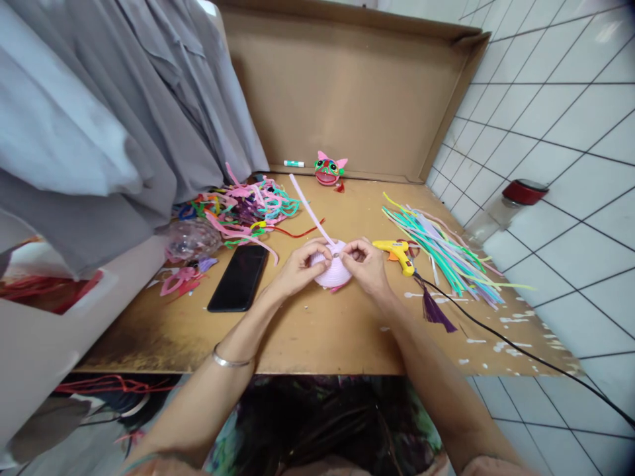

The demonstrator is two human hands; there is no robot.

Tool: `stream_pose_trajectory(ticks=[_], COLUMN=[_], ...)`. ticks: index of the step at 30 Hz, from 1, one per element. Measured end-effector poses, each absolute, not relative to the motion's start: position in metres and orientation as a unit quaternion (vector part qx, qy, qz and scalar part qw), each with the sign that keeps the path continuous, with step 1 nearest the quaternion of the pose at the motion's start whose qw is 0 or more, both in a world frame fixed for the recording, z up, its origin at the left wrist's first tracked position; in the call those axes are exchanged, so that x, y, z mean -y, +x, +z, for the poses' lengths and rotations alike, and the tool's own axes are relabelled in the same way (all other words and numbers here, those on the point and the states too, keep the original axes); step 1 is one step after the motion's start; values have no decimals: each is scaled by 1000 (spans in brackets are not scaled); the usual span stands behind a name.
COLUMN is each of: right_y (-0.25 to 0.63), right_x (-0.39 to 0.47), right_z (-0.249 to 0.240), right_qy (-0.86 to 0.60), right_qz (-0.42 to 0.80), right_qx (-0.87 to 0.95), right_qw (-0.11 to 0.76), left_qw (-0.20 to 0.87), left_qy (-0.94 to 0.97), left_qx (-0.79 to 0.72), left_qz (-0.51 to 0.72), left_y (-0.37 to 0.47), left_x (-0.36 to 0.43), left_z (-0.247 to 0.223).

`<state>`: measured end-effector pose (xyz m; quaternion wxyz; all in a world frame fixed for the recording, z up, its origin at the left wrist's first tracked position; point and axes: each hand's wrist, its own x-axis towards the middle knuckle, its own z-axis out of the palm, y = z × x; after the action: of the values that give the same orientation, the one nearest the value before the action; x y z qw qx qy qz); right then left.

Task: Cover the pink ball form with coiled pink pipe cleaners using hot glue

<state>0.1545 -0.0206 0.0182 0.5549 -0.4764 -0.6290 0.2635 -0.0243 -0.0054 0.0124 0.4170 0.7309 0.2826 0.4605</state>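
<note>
Between my hands is a round pale-lilac piece (331, 272), coiled in ridges like wound pipe cleaners. A long lilac pipe cleaner (311, 210) sticks up from its top and leans to the left. My left hand (306, 263) is closed on the round piece's left side, its thumb and fingers near the top. From the right, my right hand (364, 263) pinches at the top centre beside the strip's base; what lies in that pinch is too small to make out. A bit of pink shows under the round piece.
Right of my hands lie a yellow glue gun (399, 254) with a black cord, a purple tassel (436, 307) and a pipe-cleaner bundle (446, 248). To the left are a black phone (239, 277) and tangled pipe cleaners (253, 201). A pink-eared animal head (329, 170) stands behind.
</note>
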Motion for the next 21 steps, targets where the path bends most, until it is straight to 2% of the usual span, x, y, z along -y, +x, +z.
stream_pose_trajectory(ticks=[4,9,16,21], right_y=[154,156,156,156], right_x=[20,19,19,18], right_z=[20,19,16,17], right_qy=[-464,-450,-463,-457], right_qz=[300,272,249,255], right_qx=[616,638,641,635], right_qw=[562,563,559,569], left_qw=[429,425,326,402], left_qy=[724,726,697,617], left_qx=[-277,-268,-309,-270], left_qz=[463,469,559,621], left_y=[-23,-22,-21,-23], left_x=[5,6,5,-8], left_z=[14,11,8,4])
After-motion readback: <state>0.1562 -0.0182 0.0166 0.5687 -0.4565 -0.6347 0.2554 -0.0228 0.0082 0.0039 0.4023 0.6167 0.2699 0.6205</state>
